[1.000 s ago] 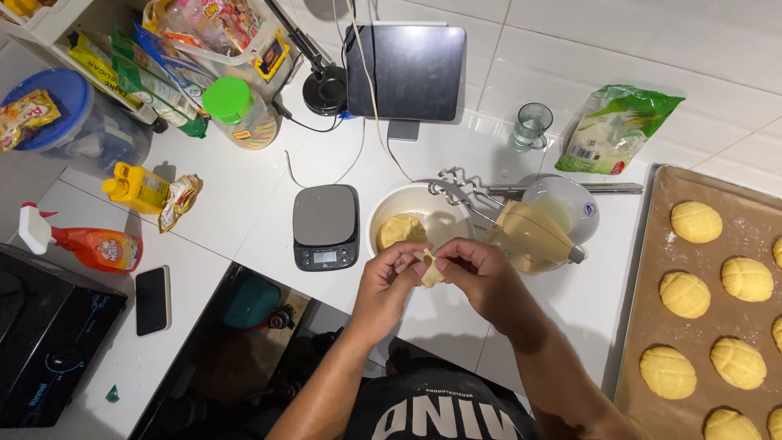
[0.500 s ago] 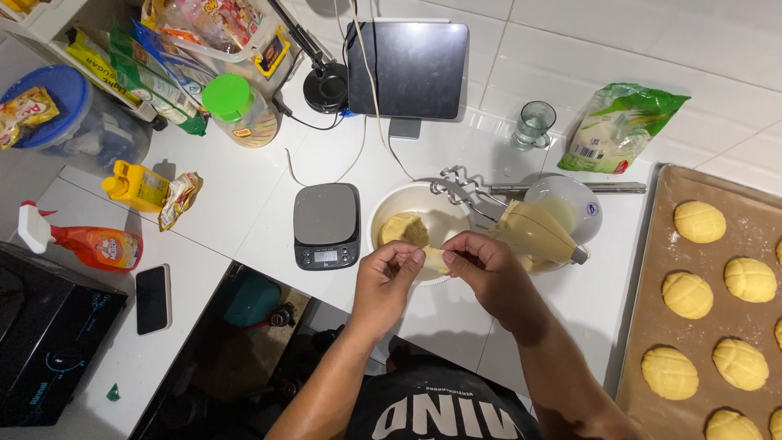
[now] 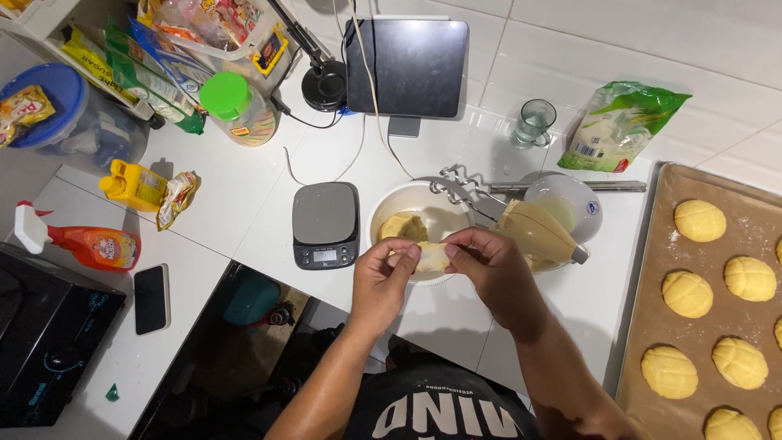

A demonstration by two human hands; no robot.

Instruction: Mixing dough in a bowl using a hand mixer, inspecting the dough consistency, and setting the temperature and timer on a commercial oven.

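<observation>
The white bench [image 3: 244,204] carries everything, and the white mixing bowl [image 3: 383,213] near its front edge serves as the landmark. Far right of the bowl lies a baking tray [image 3: 652,269] lined with brown paper, holding pale yellow rounds of scored dough [image 3: 688,293] in rows. Behind the bowl stands a dark tablet [image 3: 407,69] on a stand. Just left of the bowl sits a small grey kitchen scale [image 3: 326,224]. Touching the bowl's right rim rests a cream hand mixer [image 3: 533,232], its beaters reaching over the bowl's back edge, and behind the mixer is a smaller white bowl [image 3: 582,195]. Further behind to the right stand a drinking glass [image 3: 533,122] and a green bag [image 3: 623,126]. Inside the mixing bowl lies a lump of yellow dough [image 3: 403,226]. Over the bowl's front rim, the left hand [image 3: 383,277] and the right hand [image 3: 493,273] both pinch one small piece of dough [image 3: 432,257] between their fingertips; it is pale yellow, smooth and slightly stretched.
</observation>
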